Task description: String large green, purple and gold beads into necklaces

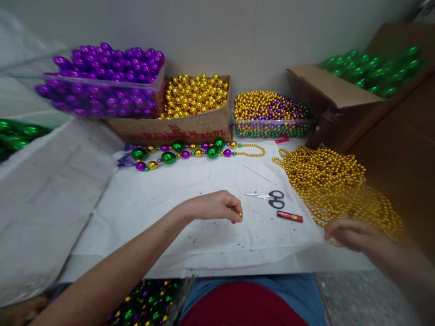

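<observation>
Left hand (222,204), curled downward, pinches a small round gold bead (240,214) over white cloth (149,194).
Blurred right hand (353,233) bends near shiny gold bead strands (322,172), its grip unclear; plain grey wall (272,40) behind.

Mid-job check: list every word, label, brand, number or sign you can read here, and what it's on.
None can be read with certainty.
Red printed characters on the front of the brown cardboard box of round gold beads: too blurred to read.
Small yellow mark on the slim red plastic lighter: too small to read.
</observation>
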Demonstrator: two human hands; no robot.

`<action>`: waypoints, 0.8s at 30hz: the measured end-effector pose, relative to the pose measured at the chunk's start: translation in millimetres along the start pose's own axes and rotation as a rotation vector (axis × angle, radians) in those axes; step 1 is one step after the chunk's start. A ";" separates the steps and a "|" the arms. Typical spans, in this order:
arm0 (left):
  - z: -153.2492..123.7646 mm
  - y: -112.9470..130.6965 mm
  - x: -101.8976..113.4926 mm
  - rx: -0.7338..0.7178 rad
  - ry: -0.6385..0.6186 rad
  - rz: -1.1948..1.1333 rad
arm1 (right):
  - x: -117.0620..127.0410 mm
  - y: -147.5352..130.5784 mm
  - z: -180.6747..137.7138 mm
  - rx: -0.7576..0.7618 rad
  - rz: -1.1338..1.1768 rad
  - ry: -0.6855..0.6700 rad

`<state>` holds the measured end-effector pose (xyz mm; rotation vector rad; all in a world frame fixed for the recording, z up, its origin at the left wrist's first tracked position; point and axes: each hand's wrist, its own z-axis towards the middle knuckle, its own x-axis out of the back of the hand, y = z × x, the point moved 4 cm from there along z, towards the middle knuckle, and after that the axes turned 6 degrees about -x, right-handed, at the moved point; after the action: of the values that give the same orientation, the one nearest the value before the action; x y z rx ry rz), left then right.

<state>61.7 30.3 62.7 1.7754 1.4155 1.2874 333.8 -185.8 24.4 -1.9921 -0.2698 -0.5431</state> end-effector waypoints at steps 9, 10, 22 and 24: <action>64.0 -41.7 -47.5 -0.033 0.167 0.527 | -16.5 37.9 14.7 -0.022 -0.849 0.100; 64.9 -42.9 -50.4 -0.047 0.177 0.507 | -15.3 42.5 12.3 -0.023 -0.906 0.138; 57.2 -29.0 -75.0 -0.109 0.544 0.674 | -9.7 46.3 9.7 0.250 -1.071 0.300; 66.1 -21.7 -91.9 -0.177 0.529 0.752 | -20.4 46.2 11.9 0.293 -1.037 0.300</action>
<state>111.7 -38.9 -14.8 2.0039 0.8099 2.3227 338.1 -195.9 -26.3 -1.3427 -1.1392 -1.3398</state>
